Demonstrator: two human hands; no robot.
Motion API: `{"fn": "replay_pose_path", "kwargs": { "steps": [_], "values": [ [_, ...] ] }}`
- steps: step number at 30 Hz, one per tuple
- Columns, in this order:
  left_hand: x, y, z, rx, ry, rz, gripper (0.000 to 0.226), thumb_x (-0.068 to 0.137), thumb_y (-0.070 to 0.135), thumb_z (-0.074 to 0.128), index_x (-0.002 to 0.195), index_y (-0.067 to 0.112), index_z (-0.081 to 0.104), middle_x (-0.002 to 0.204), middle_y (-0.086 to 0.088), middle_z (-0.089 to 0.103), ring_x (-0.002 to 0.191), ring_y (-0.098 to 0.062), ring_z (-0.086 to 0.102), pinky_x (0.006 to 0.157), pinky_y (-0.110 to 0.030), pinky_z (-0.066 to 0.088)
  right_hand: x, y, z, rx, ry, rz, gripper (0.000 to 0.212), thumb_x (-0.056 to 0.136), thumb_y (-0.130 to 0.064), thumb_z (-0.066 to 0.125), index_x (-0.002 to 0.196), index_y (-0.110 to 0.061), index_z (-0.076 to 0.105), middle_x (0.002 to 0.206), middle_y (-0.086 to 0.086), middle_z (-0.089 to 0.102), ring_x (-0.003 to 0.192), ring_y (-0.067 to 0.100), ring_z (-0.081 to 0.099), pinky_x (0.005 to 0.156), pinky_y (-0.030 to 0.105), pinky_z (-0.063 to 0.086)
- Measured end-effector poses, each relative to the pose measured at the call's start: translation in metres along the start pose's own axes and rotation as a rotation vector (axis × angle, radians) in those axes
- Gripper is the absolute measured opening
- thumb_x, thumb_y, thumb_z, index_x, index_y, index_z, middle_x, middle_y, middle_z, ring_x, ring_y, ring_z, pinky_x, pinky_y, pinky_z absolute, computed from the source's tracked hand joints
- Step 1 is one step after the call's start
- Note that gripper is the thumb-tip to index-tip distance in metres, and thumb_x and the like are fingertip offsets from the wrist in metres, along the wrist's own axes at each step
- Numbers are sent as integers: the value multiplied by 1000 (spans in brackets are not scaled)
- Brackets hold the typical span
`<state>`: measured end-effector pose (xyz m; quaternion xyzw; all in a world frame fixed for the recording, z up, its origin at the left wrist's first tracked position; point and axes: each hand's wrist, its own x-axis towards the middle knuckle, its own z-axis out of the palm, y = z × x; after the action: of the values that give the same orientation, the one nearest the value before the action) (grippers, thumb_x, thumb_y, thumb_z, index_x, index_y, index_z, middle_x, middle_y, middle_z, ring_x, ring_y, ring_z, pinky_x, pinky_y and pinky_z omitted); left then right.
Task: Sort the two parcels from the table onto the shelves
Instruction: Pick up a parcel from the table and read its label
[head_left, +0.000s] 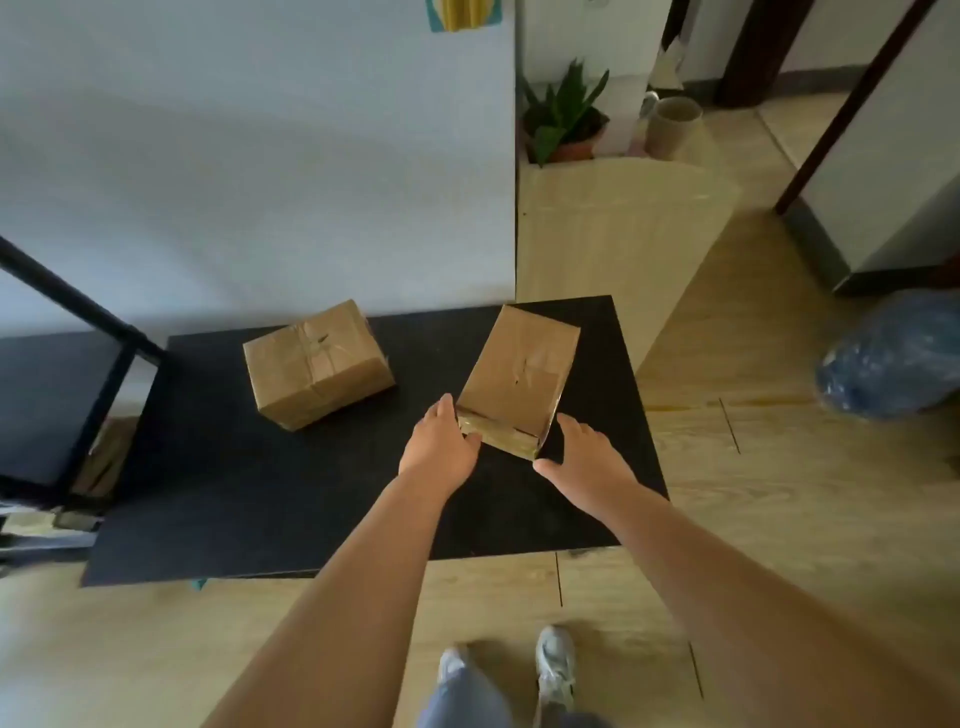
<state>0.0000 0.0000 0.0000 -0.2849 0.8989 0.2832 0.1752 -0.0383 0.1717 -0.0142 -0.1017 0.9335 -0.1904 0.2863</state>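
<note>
Two brown taped cardboard parcels lie on a black table. The left parcel sits toward the table's back left, untouched. The right parcel lies near the table's right side, its near end pointing at me. My left hand touches the near left corner of the right parcel, fingers spread. My right hand hovers open just beside its near right corner, fingers apart and not closed on it.
A black metal shelf unit stands at the left of the table. A light wooden cabinet with a potted plant stands behind on the right. A blue plastic bag lies on the wooden floor at the right.
</note>
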Motion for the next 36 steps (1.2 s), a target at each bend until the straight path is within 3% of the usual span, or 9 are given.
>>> {"fn": "replay_pose_path", "kwargs": {
  "steps": [4,7,10,13,17,21,26,30,36],
  "values": [
    [22,-2,-2,-65,-76,-41,69,100,31,55,160,19,23,162,-5,34,137,-28,48,98,-39,48,14,1,6,46,-19,14,68,96,-39,64,154,-16,38,148,6,55,137,27,51,110,43,47],
    [29,0,-2,-138,-89,-27,54,99,31,57,149,18,41,136,-5,55,100,-18,60,71,-29,46,24,-5,7,85,3,64,60,96,-39,64,147,-13,46,139,7,60,128,25,58,104,41,52],
    [30,-2,-4,-175,-72,11,44,99,33,59,138,17,47,110,2,55,72,-6,52,54,-21,38,28,-13,5,179,51,145,56,95,-35,66,143,-11,49,132,7,63,121,25,63,98,37,55],
    [32,-5,-11,-258,-21,69,41,97,37,60,133,20,51,108,6,58,76,-4,54,56,-20,41,33,-17,-1,304,105,192,51,93,-29,71,138,-14,54,127,4,66,115,23,65,95,35,56],
    [41,6,-27,-409,70,130,35,97,39,62,126,20,56,111,6,64,77,1,54,60,-14,40,39,-25,-20,497,218,195,42,91,-28,74,128,-15,60,111,-3,67,98,15,64,74,24,49],
    [50,26,-50,-527,142,170,43,93,36,67,133,21,60,119,6,66,98,-4,57,72,-16,43,42,-38,-44,639,344,163,35,93,-29,73,122,-15,58,109,-3,66,97,15,64,64,16,43],
    [53,35,-63,-598,184,155,46,89,25,72,133,21,58,118,10,63,107,-9,60,82,-24,47,49,-45,-60,697,363,108,45,92,-31,74,129,-12,58,121,2,68,108,19,66,85,28,54],
    [52,27,-56,-657,165,68,51,90,21,71,138,18,54,129,0,64,105,-11,60,85,-28,51,49,-48,-55,665,286,22,61,91,-26,75,145,-16,48,133,4,63,115,17,63,74,15,46],
    [49,20,-39,-677,66,54,69,90,45,68,149,21,43,139,1,59,122,-17,59,91,-29,48,55,-34,-56,595,88,-49,100,78,-29,87,158,-17,29,152,3,52,139,23,51,109,39,46]
  ]
}}
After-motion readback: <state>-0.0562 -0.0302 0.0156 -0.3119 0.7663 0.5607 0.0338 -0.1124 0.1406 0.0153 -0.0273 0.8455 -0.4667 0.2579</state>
